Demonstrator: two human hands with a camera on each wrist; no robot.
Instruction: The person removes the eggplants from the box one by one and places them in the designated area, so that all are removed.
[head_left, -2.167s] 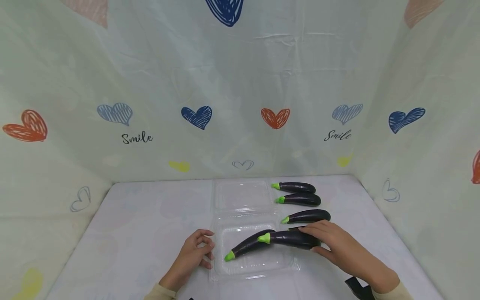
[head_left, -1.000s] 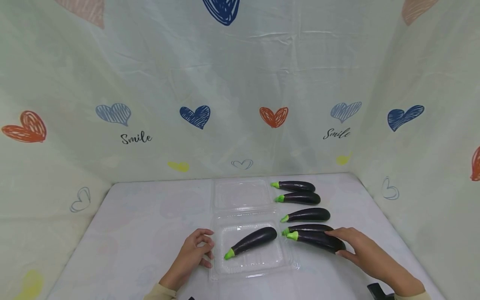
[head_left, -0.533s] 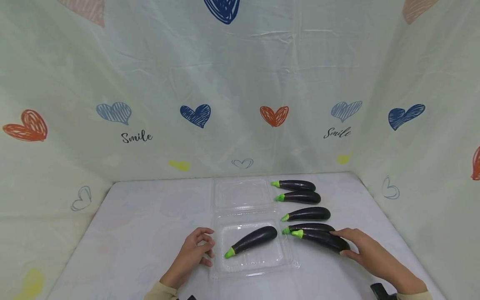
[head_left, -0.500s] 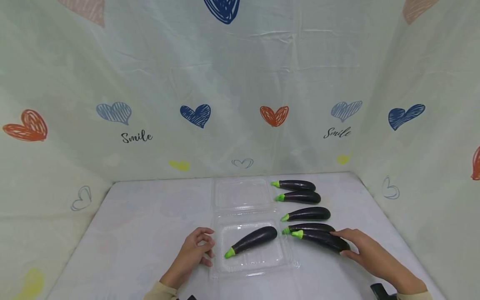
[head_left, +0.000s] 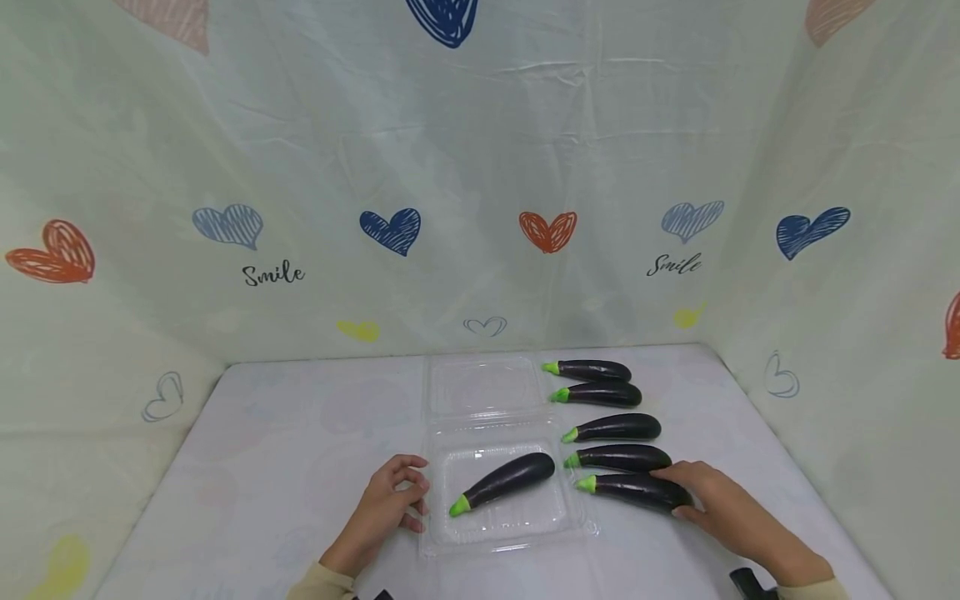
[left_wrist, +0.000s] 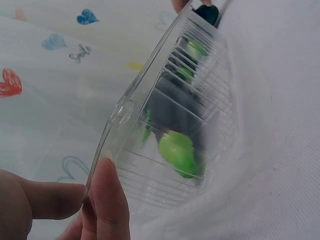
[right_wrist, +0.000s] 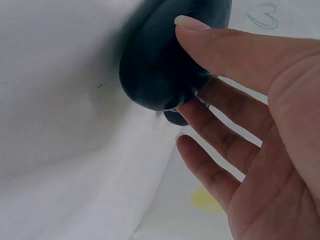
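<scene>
My left hand pinches the left rim of a clear plastic clamshell container between thumb and finger, as the left wrist view also shows. Inside its base one dark purple eggplant lies at a slant, green stem toward the lower left. To the right of the container, my right hand grips another eggplant by its thick end. In the right wrist view the thumb lies on one side of that eggplant and fingertips on the other; its stem is hidden there.
Several more eggplants lie in a column beyond the held one, stems to the left. The container's lid is folded back flat toward the rear of the white-covered table. A curtain printed with hearts surrounds the table.
My right hand has drawn the held eggplant from over the container to the right, then nearer me, clear of the neighbouring eggplant it overlapped. My left hand has stayed at the rim.
</scene>
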